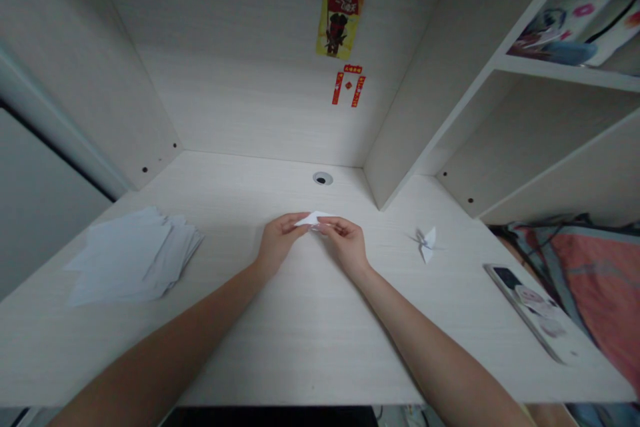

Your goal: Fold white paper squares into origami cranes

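Note:
Near the middle of the desk, a small folded piece of white paper [313,218] is held between both hands. My left hand [280,240] pinches its left side with thumb and fingers. On the other side, my right hand [346,244] grips the right part in the same way, and the two thumbs nearly meet at the lower edge. The fingers hide part of the folds. Off to the right lies a folded white paper figure [427,243] with pointed wings, apart from both hands.
A loose stack of white paper sheets [130,257] lies at left. A phone [533,313] rests near the right edge, beside a reddish cloth [600,280]. Behind the hands are a cable hole [323,178] and an upright shelf panel [400,153].

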The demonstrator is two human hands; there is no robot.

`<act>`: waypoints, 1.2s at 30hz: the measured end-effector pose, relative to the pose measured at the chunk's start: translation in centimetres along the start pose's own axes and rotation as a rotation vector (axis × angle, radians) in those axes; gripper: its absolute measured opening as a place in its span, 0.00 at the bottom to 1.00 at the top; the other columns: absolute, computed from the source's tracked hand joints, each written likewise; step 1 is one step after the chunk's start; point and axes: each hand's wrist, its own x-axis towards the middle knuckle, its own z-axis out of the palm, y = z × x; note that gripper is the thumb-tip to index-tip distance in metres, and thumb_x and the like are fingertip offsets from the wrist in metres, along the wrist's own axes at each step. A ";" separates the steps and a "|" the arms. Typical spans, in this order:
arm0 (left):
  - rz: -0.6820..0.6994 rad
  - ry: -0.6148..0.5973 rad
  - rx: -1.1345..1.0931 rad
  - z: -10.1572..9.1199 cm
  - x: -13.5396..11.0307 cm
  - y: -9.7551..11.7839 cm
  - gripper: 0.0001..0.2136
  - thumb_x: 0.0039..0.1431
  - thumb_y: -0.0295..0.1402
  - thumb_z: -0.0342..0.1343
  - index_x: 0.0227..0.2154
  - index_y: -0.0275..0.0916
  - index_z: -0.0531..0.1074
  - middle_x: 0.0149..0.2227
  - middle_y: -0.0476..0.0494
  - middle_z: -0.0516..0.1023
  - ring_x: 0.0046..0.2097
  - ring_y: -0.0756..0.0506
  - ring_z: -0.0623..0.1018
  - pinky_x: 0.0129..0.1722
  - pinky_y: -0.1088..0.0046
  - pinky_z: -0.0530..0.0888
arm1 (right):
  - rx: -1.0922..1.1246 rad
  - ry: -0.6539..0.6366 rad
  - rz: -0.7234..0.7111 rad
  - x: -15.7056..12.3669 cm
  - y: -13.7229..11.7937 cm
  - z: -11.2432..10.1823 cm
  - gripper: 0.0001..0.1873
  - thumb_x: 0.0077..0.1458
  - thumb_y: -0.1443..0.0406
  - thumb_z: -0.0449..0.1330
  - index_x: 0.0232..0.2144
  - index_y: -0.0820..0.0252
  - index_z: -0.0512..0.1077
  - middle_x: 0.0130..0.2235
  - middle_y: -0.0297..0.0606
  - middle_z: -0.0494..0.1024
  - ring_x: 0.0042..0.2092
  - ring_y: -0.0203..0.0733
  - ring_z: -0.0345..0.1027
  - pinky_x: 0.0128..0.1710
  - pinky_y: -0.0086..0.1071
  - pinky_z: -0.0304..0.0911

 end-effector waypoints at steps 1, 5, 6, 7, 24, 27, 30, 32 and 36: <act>-0.006 0.004 -0.003 -0.1 0.0 0.0 0.18 0.41 0.34 0.64 0.38 0.36 0.75 0.39 0.41 0.80 0.39 0.44 0.78 0.42 0.69 0.71 | 0.002 -0.006 0.005 0.0 -0.1 0.0 0.14 0.40 0.61 0.66 0.32 0.58 0.77 0.29 0.36 0.79 0.30 0.38 0.70 0.33 0.32 0.65; 0.006 0.017 0.016 -0.2 0.1 0.0 0.17 0.41 0.33 0.64 0.38 0.37 0.76 0.38 0.43 0.80 0.38 0.44 0.78 0.41 0.70 0.72 | 0.006 0.003 0.018 -0.1 -0.3 0.2 0.16 0.37 0.61 0.67 0.33 0.59 0.76 0.26 0.34 0.78 0.27 0.37 0.70 0.30 0.31 0.64; 0.019 0.018 0.022 -0.2 0.1 0.0 0.16 0.41 0.33 0.64 0.37 0.37 0.76 0.38 0.43 0.80 0.39 0.45 0.78 0.41 0.70 0.72 | 0.016 0.013 0.022 -0.1 -0.4 0.2 0.16 0.37 0.61 0.67 0.32 0.59 0.76 0.26 0.35 0.79 0.28 0.37 0.70 0.30 0.31 0.64; 0.032 0.015 0.028 -0.1 0.0 0.0 0.16 0.42 0.33 0.63 0.37 0.37 0.76 0.38 0.43 0.80 0.39 0.45 0.78 0.42 0.70 0.72 | 0.028 0.021 0.031 -0.2 -0.4 0.2 0.15 0.37 0.61 0.67 0.32 0.59 0.76 0.27 0.35 0.79 0.28 0.37 0.70 0.30 0.31 0.64; 0.044 -0.009 0.060 0.2 -0.2 0.2 0.17 0.42 0.34 0.64 0.38 0.37 0.76 0.40 0.42 0.79 0.41 0.43 0.78 0.46 0.67 0.71 | 0.070 0.071 0.081 0.1 -0.2 0.2 0.13 0.36 0.60 0.67 0.28 0.58 0.76 0.25 0.34 0.79 0.26 0.36 0.68 0.28 0.30 0.63; 0.044 -0.006 0.063 0.2 -0.2 0.2 0.17 0.42 0.35 0.64 0.38 0.38 0.76 0.40 0.42 0.79 0.41 0.43 0.78 0.46 0.67 0.71 | 0.066 0.074 0.080 0.1 -0.3 0.3 0.13 0.36 0.60 0.68 0.28 0.59 0.76 0.25 0.34 0.78 0.26 0.36 0.68 0.28 0.30 0.63; 0.042 -0.007 0.053 0.2 -0.2 0.3 0.17 0.42 0.34 0.64 0.38 0.37 0.76 0.41 0.42 0.79 0.41 0.43 0.78 0.45 0.68 0.71 | 0.072 0.076 0.083 0.0 -0.3 0.3 0.12 0.37 0.60 0.68 0.28 0.59 0.76 0.25 0.34 0.78 0.26 0.36 0.68 0.29 0.30 0.63; 0.036 -0.002 0.051 0.3 -0.3 0.3 0.16 0.42 0.34 0.63 0.38 0.38 0.76 0.40 0.43 0.80 0.41 0.43 0.78 0.45 0.68 0.71 | 0.081 0.076 0.083 -0.1 -0.3 0.3 0.11 0.37 0.61 0.68 0.27 0.58 0.76 0.25 0.33 0.78 0.26 0.35 0.68 0.29 0.30 0.63; 0.013 -0.008 0.028 0.3 -0.3 0.3 0.16 0.42 0.32 0.63 0.38 0.38 0.76 0.40 0.44 0.80 0.41 0.44 0.78 0.46 0.69 0.70 | 0.096 0.077 0.079 -0.1 -0.3 0.3 0.10 0.38 0.62 0.68 0.27 0.58 0.76 0.25 0.33 0.79 0.27 0.35 0.69 0.30 0.30 0.63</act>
